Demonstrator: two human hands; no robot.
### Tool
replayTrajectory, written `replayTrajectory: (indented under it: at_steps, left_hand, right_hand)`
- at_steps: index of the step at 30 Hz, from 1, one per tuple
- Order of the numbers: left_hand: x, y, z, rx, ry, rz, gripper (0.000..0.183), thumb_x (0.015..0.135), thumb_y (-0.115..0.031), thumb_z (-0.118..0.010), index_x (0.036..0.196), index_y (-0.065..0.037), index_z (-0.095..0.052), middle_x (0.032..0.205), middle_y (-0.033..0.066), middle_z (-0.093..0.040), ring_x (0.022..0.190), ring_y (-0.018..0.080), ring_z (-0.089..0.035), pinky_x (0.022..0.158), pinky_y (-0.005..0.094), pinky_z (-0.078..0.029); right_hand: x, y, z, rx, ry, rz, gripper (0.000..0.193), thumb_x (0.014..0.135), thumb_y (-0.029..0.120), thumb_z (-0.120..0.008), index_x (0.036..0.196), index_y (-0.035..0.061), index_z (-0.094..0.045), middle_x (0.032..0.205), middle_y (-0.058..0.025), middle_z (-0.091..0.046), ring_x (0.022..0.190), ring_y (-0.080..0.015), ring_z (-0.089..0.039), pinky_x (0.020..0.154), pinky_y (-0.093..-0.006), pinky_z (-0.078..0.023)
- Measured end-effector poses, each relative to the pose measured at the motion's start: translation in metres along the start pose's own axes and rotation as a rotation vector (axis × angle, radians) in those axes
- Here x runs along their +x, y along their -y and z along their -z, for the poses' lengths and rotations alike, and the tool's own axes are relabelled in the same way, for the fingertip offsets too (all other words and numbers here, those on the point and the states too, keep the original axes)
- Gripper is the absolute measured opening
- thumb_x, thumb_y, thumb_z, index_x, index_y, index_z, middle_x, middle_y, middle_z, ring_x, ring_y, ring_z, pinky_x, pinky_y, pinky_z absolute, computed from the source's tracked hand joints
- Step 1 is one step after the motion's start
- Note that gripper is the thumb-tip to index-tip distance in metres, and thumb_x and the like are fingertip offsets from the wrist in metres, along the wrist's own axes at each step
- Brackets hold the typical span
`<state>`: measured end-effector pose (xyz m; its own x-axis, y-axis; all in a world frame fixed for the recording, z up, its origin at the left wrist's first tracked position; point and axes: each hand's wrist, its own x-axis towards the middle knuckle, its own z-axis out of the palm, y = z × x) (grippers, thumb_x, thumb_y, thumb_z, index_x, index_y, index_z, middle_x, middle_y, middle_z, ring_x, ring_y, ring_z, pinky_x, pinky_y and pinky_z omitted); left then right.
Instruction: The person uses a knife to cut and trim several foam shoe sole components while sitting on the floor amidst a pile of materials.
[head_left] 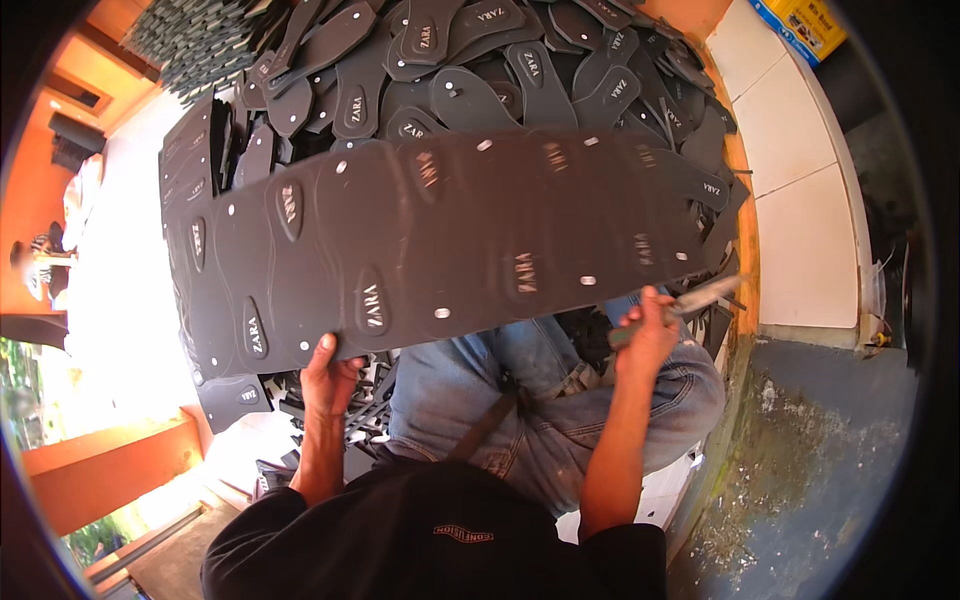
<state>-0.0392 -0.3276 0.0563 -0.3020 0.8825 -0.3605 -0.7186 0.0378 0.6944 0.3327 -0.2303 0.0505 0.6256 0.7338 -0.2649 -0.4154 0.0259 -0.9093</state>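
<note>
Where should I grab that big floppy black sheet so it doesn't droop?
Probably along its near long edge, from below, as the left hand does. The black sheet is wide, thin and bendy, so a second grip further along that edge should steady it; the right hand holds a tool.

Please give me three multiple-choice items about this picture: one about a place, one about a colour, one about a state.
1. Where does the pile of cut sole shapes lie?
A. beyond the sheet
B. on the person's lap
C. on the white tiles

2. What colour is the large foam sheet?
A. white
B. dark grey
C. orange

3. What is the right hand doing?
A. resting open
B. gripping a knife
C. holding a cup

Answers: 1 A, the pile shows above the sheet's far edge. 2 B, its surface is dark grey. 3 B, the hand is closed on the knife, while the left hand holds the sheet's near edge.
</note>
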Motion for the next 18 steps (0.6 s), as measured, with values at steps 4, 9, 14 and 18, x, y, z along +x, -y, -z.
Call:
replayTrajectory:
  at_steps: [4, 9, 14, 18]
  left_hand:
    - [-0.001, 0.039, -0.079, -0.046, 0.136, 0.063, 0.03, 0.089, -0.017, -0.058, 0.114, -0.002, -0.053, 0.1, 0.0109, -0.064, 0.079, 0.0215, -0.065, 0.062, 0.0294, -0.057]
    - [-0.008, 0.101, -0.113, -0.025, -0.046, 0.219, 0.028, 0.09, -0.018, -0.059, 0.114, -0.005, -0.053, 0.101, 0.0074, -0.063, 0.083, 0.0192, -0.065, 0.062, 0.0296, -0.058]
    - [0.001, 0.146, -0.101, 0.163, -0.105, 0.325, 0.029, 0.09, -0.025, -0.058, 0.109, -0.004, -0.054, 0.095, 0.0089, -0.063, 0.077, 0.0196, -0.065, 0.058, 0.0308, -0.054]
    - [-0.004, 0.163, -0.106, 0.317, 0.079, 0.452, 0.034, 0.089, -0.031, -0.059, 0.104, -0.002, -0.053, 0.086, 0.012, -0.062, 0.067, 0.0201, -0.062, 0.056, 0.0304, -0.051]
  right_hand:
    - [0.024, 0.063, 0.03, -0.136, -0.051, 0.265, 0.015, 0.09, 0.018, -0.059, 0.09, 0.0067, -0.049, 0.068, -0.0014, -0.051, 0.05, -0.0092, -0.048, 0.044, -0.0222, -0.041]
    - [0.001, 0.073, 0.049, -0.483, 0.016, 0.067, 0.022, 0.094, 0.027, -0.053, 0.094, 0.0058, -0.05, 0.061, 0.0009, -0.048, 0.045, -0.0064, -0.044, 0.041, -0.0207, -0.037]
    - [-0.062, 0.012, 0.068, -0.464, 0.233, -0.138, 0.018, 0.093, 0.022, -0.056, 0.09, 0.0058, -0.05, 0.058, 0.0037, -0.045, 0.045, -0.0046, -0.042, 0.041, -0.0199, -0.034]
    - [-0.089, 0.0, 0.057, -0.516, 0.351, -0.264, 0.018, 0.091, 0.022, -0.058, 0.091, 0.0052, -0.052, 0.057, 0.002, -0.046, 0.045, -0.007, -0.043, 0.043, -0.0227, -0.035]
